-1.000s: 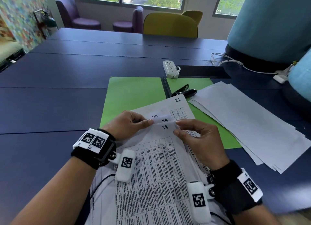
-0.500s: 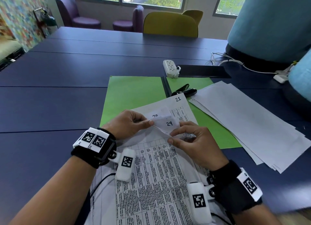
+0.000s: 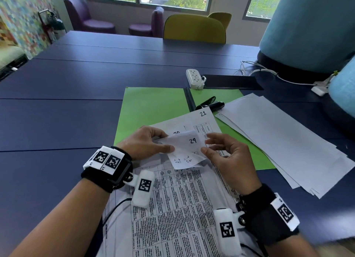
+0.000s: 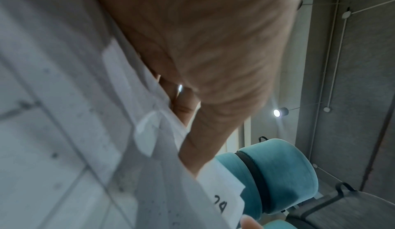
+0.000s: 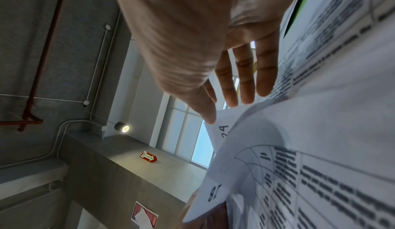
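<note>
A stack of printed table sheets (image 3: 182,208) lies in front of me on a green folder (image 3: 153,107). My left hand (image 3: 168,141) pinches the turned-back top corners of several sheets; their undersides show faint numbers. The corner marked 29 (image 3: 192,141) is uncovered, above one marked 21 (image 3: 202,113). My right hand (image 3: 206,145) hovers at that corner, fingers straight, its thumb tip touching the edge of sheet 29 (image 5: 224,131). The corner marked 18 (image 5: 213,193) curls back nearer to me. The left wrist view shows my left hand (image 4: 203,63) on the paper.
A pile of loose white sheets (image 3: 278,137) lies to the right. Behind the stack are a black clip (image 3: 209,105), a white power strip (image 3: 194,78), a black pad (image 3: 230,82) and cables (image 3: 269,72). Teal cushions (image 3: 307,26) stand at the far right.
The corners marked 14 and 18 have been turned back towards me under my left thumb, uncovering 29. My right hand's fingers have straightened from a pinch.
</note>
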The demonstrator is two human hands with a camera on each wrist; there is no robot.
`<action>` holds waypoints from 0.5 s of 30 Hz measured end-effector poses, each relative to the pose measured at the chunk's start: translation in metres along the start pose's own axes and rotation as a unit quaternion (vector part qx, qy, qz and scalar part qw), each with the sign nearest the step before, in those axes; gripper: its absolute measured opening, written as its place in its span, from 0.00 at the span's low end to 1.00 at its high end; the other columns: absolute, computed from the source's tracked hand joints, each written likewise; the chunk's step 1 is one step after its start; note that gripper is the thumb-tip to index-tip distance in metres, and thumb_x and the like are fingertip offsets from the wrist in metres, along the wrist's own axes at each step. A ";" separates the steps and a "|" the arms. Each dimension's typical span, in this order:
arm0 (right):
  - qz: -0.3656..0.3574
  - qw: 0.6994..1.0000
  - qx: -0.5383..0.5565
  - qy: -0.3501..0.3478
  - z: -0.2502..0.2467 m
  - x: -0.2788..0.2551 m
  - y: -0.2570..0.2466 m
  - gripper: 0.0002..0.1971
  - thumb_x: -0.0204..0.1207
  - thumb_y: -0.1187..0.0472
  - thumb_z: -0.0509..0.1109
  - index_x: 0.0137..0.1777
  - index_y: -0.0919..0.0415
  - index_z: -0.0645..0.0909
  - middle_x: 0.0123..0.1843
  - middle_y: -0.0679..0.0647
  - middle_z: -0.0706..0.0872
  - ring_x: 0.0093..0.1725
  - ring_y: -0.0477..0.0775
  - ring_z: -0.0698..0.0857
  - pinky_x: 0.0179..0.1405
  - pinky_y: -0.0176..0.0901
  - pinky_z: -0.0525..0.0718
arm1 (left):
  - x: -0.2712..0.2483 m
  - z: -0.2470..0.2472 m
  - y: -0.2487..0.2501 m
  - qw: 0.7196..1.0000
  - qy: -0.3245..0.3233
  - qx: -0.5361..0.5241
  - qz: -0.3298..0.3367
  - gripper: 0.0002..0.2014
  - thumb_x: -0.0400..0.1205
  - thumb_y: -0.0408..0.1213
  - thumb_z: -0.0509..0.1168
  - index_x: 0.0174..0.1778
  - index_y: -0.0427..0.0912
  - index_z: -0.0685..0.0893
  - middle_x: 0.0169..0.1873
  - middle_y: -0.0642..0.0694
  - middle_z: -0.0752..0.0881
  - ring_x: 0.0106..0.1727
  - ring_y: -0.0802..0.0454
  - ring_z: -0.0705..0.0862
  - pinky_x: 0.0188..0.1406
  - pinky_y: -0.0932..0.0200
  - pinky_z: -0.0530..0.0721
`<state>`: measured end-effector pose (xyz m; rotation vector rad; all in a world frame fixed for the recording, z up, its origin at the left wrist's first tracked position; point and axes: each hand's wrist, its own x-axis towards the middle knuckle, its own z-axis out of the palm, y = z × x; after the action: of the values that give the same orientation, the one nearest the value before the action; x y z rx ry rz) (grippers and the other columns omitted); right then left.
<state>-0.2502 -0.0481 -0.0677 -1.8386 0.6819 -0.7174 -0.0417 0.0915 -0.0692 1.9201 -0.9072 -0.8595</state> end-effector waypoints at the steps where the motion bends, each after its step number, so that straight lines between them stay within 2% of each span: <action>1: -0.002 1.000 -0.001 -0.002 0.000 0.000 -0.001 0.16 0.70 0.62 0.82 0.56 0.48 0.88 0.47 0.44 0.90 0.44 0.40 0.88 0.33 0.31 0.83 | 0.000 0.000 -0.001 1.000 0.000 0.003 0.000 0.10 0.75 0.45 0.80 0.50 0.48 0.92 0.42 0.55 0.94 0.42 0.55 0.91 0.53 0.56 0.89; 2: -0.003 1.000 -0.003 -0.009 0.000 0.000 -0.001 0.16 0.70 0.63 0.82 0.56 0.47 0.88 0.46 0.44 0.90 0.42 0.41 0.87 0.33 0.31 0.84 | 0.000 0.000 -0.001 1.000 0.000 0.005 0.002 0.10 0.74 0.45 0.80 0.50 0.49 0.92 0.42 0.55 0.94 0.43 0.55 0.92 0.53 0.56 0.89; 4: -0.004 1.000 -0.001 -0.030 0.002 0.000 -0.001 0.12 0.69 0.65 0.82 0.49 0.49 0.91 0.43 0.46 0.89 0.40 0.45 0.85 0.32 0.37 0.87 | 0.000 0.000 0.000 1.000 -0.001 0.007 0.007 0.11 0.74 0.45 0.80 0.50 0.48 0.92 0.42 0.55 0.94 0.42 0.56 0.92 0.53 0.56 0.89; 6: -0.013 0.998 0.006 -0.054 0.004 0.000 -0.001 0.09 0.68 0.69 0.82 0.40 0.53 0.92 0.41 0.49 0.88 0.38 0.47 0.84 0.35 0.42 0.90 | -0.001 0.000 -0.001 1.000 -0.002 0.006 0.011 0.12 0.74 0.47 0.79 0.50 0.48 0.92 0.42 0.56 0.94 0.44 0.55 0.92 0.52 0.58 0.88; 7: -0.019 0.998 0.005 -0.067 0.004 0.000 0.000 0.09 0.68 0.70 0.82 0.38 0.54 0.91 0.41 0.50 0.88 0.37 0.46 0.83 0.36 0.42 0.89 | -0.001 0.000 -0.001 1.000 -0.002 0.006 0.010 0.13 0.73 0.50 0.79 0.50 0.48 0.92 0.42 0.56 0.94 0.45 0.54 0.92 0.52 0.57 0.88; 9: -0.032 0.995 -0.011 -0.094 0.004 0.000 0.001 0.09 0.68 0.69 0.82 0.37 0.53 0.91 0.42 0.49 0.87 0.38 0.45 0.83 0.37 0.36 0.85 | -0.001 0.000 -0.001 1.000 0.000 0.015 0.008 0.18 0.70 0.60 0.75 0.48 0.51 0.92 0.42 0.57 0.94 0.47 0.52 0.92 0.53 0.55 0.88; 11: -0.043 0.992 -0.029 -0.119 0.003 0.000 0.002 0.08 0.68 0.67 0.83 0.37 0.52 0.92 0.44 0.47 0.88 0.42 0.46 0.86 0.41 0.34 0.83 | -0.002 0.000 -0.001 1.000 0.006 0.019 0.007 0.21 0.70 0.65 0.71 0.45 0.52 0.92 0.40 0.59 0.93 0.46 0.56 0.90 0.51 0.55 0.86; 13: -0.043 0.988 -0.047 -0.140 0.003 0.000 0.002 0.06 0.69 0.65 0.82 0.38 0.52 0.92 0.45 0.44 0.89 0.46 0.47 0.88 0.45 0.37 0.85 | -0.002 0.001 -0.001 1.000 0.013 0.013 0.008 0.19 0.74 0.63 0.70 0.43 0.51 0.92 0.33 0.61 0.90 0.36 0.64 0.86 0.43 0.59 0.82; 15: -0.032 0.987 -0.051 -0.146 0.003 -0.001 0.002 0.02 0.71 0.59 0.81 0.41 0.51 0.92 0.44 0.44 0.90 0.45 0.47 0.88 0.44 0.41 0.86 | -0.001 0.002 -0.001 1.000 0.009 -0.005 0.000 0.15 0.77 0.56 0.72 0.44 0.48 0.92 0.35 0.59 0.92 0.38 0.61 0.88 0.45 0.60 0.82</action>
<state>-0.2491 -0.0465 -0.0703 -2.0152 0.4762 -0.4455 -0.0440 0.0918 -0.0709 1.9169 -0.8907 -0.8438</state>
